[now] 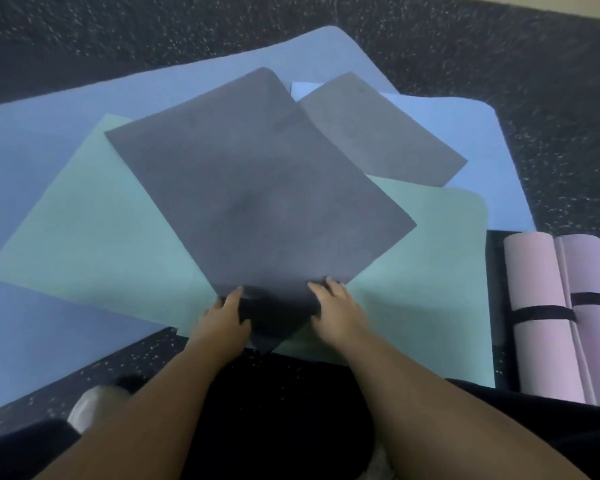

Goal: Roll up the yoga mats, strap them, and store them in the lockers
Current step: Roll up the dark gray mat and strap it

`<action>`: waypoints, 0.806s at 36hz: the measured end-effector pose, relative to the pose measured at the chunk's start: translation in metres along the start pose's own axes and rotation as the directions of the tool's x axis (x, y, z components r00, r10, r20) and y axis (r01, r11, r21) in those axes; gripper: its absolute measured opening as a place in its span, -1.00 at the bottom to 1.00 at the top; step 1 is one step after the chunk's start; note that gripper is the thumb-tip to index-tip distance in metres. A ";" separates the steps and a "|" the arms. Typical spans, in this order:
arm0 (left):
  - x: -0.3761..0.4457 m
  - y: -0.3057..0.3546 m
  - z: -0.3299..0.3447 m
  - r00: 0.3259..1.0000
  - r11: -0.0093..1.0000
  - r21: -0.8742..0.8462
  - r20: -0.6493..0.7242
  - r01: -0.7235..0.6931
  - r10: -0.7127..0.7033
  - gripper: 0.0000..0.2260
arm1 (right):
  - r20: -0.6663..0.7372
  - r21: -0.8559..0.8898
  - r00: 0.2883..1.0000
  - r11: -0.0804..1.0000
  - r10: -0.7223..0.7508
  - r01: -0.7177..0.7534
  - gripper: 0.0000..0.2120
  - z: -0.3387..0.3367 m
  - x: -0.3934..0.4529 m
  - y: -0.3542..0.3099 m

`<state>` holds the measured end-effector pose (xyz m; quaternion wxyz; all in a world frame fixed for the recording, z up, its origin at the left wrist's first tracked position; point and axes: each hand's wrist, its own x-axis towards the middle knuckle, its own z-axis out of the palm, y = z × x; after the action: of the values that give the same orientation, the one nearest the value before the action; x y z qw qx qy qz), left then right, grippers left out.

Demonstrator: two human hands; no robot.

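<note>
- Dark grey mat (pixel 257 188) lies on top of the pile, skewed across a green mat (pixel 94 244), which lies on a large blue mat (pixel 32 161) spread over the speckled floor (pixel 430 36).
- A second grey mat (pixel 378 136) shows behind the first, over a paler blue mat (pixel 482 140); how far each runs underneath we cannot tell.
- Near end of the dark grey mat is already turned into a small tight curl — the roll has only just begun.
- Left hand (pixel 222 320) grips the left end of that curl, fingers curled over the top of it.
- Right hand (pixel 333 306) holds the right end of the curl, fingers bent over the edge; the thumb is hidden from us.
- Two lilac rolled mats (pixel 534 306) lie to the right on the floor, each banded with a black strap (pixel 541 315) — finished, we judge, and waiting for the lockers, which are not in view.
- Handling: the mat looks thin, soft and light; its far corner lifts and curls, so it will flop rather than hold shape.
- We judge it grippy, not slick; it should drag on the green mat below.
- Best hold: both ends of the curl, hands well apart, pressing evenly so the roll does not cone.
</note>
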<state>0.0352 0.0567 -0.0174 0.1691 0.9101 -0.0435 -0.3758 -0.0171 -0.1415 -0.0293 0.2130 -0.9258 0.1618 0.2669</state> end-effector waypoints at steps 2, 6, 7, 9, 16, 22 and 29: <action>0.001 0.002 0.004 1.000 1.000 -0.010 0.002 -0.007 0.007 -0.39 | 0.036 0.001 0.999 1.000 -0.003 0.003 -0.39 0.004 0.001 0.000; 0.000 0.008 0.004 0.997 0.987 -0.158 -0.073 0.001 -0.012 -0.40 | 0.060 -0.001 0.998 1.000 -0.004 0.004 -0.39 0.005 0.002 -0.001; -0.002 0.009 0.004 0.994 0.976 -0.216 -0.107 0.006 -0.029 -0.41 | 0.061 0.007 0.998 1.000 -0.005 0.004 -0.39 0.005 0.002 -0.001; -0.005 0.011 0.001 0.981 0.937 -0.348 -0.174 0.020 -0.086 -0.40 | 0.061 0.023 0.998 1.000 -0.002 0.000 -0.38 0.003 0.002 -0.003; -0.009 0.018 -0.008 0.927 0.840 -0.529 -0.362 -0.120 -0.096 -0.27 | 0.052 0.056 0.999 0.998 -0.011 0.008 -0.34 -0.003 0.000 -0.010; -0.027 0.038 -0.022 0.859 0.824 -0.485 -0.511 -0.294 0.006 -0.38 | 0.002 0.134 0.996 0.987 -0.087 0.086 -0.34 -0.012 -0.007 -0.022; -0.050 0.053 -0.058 0.713 0.798 -0.407 -0.700 -0.444 0.040 -0.39 | -0.073 0.293 0.972 0.927 -0.223 0.234 -0.28 -0.045 -0.030 -0.053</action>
<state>0.0423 0.0331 0.0722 0.4763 0.8793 0.0037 0.0010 0.0002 -0.1122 0.0388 0.3773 -0.9003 0.0956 0.1947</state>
